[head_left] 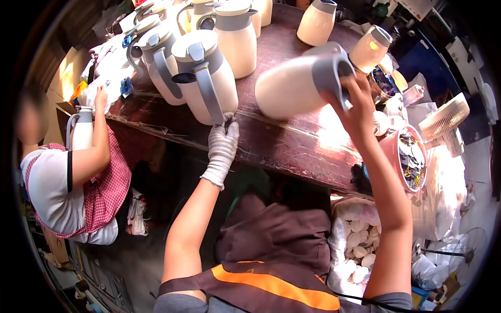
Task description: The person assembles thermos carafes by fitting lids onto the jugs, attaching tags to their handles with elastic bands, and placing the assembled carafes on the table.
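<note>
My left hand (223, 146), in a striped white knit glove, has its fingers closed at the base of a white thermal jug (223, 83), by the lower end of its grey handle. That jug stands upright with its lid on and a dark round tag attached. In my bare right hand (356, 104) is a second white jug (289, 88), lidless, tilted on its side, its grey rim and open mouth facing right. Motion blurs it, and my fingers grip it at the rim. Whether its lower side touches the wooden table (271, 138) I cannot tell.
Several lidded jugs (235, 41) crowd the table's back left; lidless ones (317, 23) stand at the back right. A pink bucket (399, 156) of small parts and a fan (443, 117) are right. Below sits a bag of white discs (360, 245). A co-worker (78, 182) sits left.
</note>
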A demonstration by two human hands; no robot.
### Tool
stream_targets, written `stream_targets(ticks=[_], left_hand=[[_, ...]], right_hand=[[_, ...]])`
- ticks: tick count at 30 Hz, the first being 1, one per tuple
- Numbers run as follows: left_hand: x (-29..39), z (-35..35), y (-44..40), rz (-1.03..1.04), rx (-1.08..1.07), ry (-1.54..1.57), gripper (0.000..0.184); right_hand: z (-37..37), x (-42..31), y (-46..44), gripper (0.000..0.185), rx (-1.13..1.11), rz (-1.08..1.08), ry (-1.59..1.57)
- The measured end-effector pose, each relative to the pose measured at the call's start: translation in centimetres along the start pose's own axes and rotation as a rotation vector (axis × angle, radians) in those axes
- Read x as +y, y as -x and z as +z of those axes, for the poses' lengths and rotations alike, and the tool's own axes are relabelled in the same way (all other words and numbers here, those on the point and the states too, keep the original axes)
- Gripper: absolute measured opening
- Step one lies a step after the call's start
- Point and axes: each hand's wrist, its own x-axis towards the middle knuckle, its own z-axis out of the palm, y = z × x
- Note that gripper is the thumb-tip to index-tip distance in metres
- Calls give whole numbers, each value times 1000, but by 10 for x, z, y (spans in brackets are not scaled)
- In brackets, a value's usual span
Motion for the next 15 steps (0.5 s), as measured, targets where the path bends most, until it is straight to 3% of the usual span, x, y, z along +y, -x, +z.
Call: stream_targets(ticks=[1,3,4,5,6,7,8,9,10,11,13,14,15], left_hand=[[11,0,4,-45,-36,-2,28],[65,0,38,-34,-264,-16,37],[73,1,38,-145,-301,16,42],[91,3,62,-130,-637,141,43],[105,11,74,-158,-881,60,44],[103,14,77,-217,-877,155,48],[103,11,88,-468,-1085,311,51],[121,19,102,-627,-1064,330,52],[110,16,117,-618,-1130,273,50],[102,12,128,-609,-1193,199,49],[113,17,134,-490,-1257,8,46],[130,19,149,-489,-1113,-225,42],[98,15,158,-469,-1006,53,40]], right_hand=[[-15,-7,11,25,1,-76,53],[-54,-17,102,25,-57,-131,-352],[-70,-32,123,23,-109,-111,-547],[-88,-47,132,21,-125,-280,-449],[-106,-63,142,21,-126,-449,-359],[-110,-70,145,26,-128,-460,-320],[-114,-74,159,27,-118,-428,-323],[-118,-76,176,29,-108,-398,-326],[-125,-71,189,28,-187,-367,-338],[-132,-73,224,42,-137,-73,-375],[-138,-63,244,64,-127,22,-386],[-143,-48,279,70,-68,278,-364],[-149,-32,304,68,-134,395,-236]])
